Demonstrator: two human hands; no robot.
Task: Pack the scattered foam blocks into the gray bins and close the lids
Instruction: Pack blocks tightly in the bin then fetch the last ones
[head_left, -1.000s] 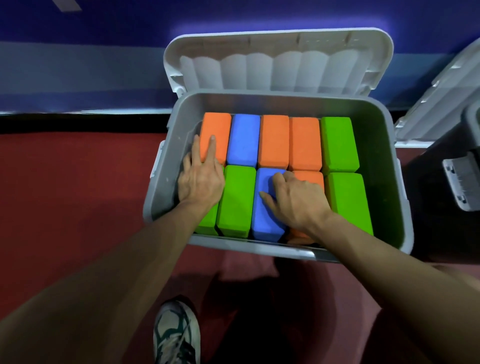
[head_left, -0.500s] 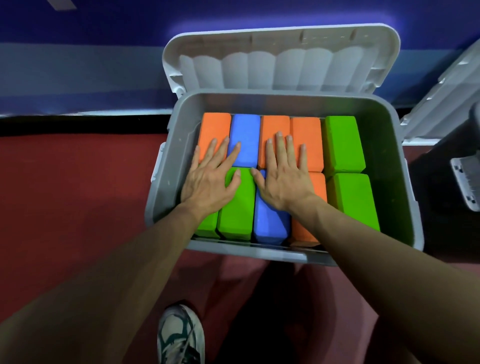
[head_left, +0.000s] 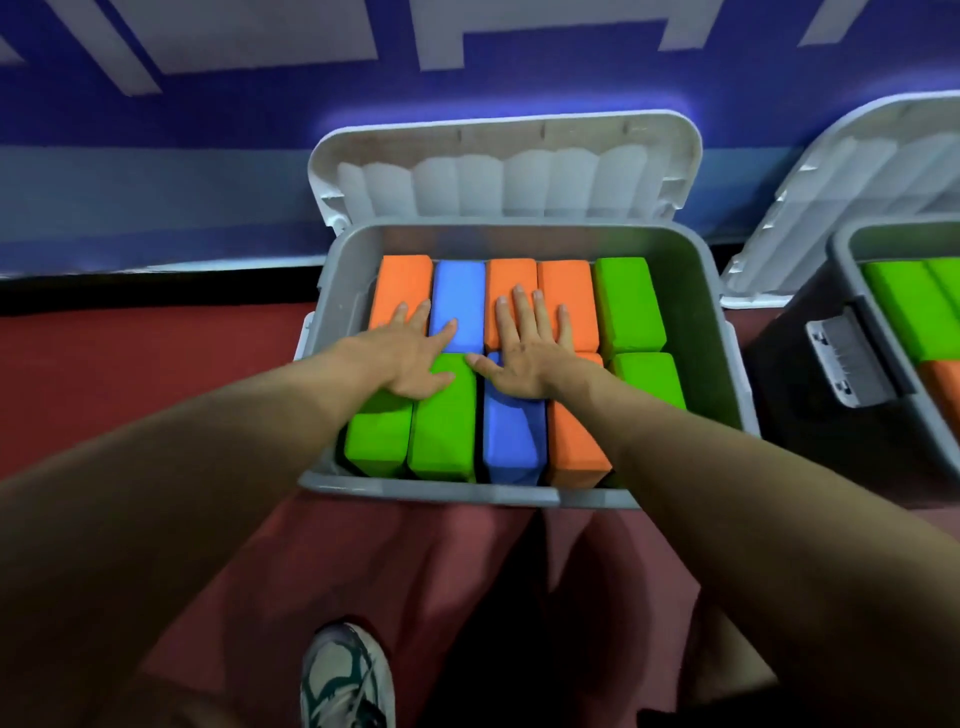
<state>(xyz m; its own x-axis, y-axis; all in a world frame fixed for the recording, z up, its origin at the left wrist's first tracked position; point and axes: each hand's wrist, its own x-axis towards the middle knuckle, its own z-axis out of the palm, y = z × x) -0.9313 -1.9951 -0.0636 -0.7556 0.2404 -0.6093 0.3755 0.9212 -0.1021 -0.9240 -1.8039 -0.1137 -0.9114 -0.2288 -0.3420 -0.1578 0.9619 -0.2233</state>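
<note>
Both hands (head_left: 467, 358) press flat on foam blocks (head_left: 628, 306) filling the open gray bin (head_left: 691, 332).

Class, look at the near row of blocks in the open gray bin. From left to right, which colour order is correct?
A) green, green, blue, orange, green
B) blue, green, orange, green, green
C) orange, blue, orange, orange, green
A: the near row in the gray bin shows two green blocks, a blue block, an orange block and a green block.
</note>
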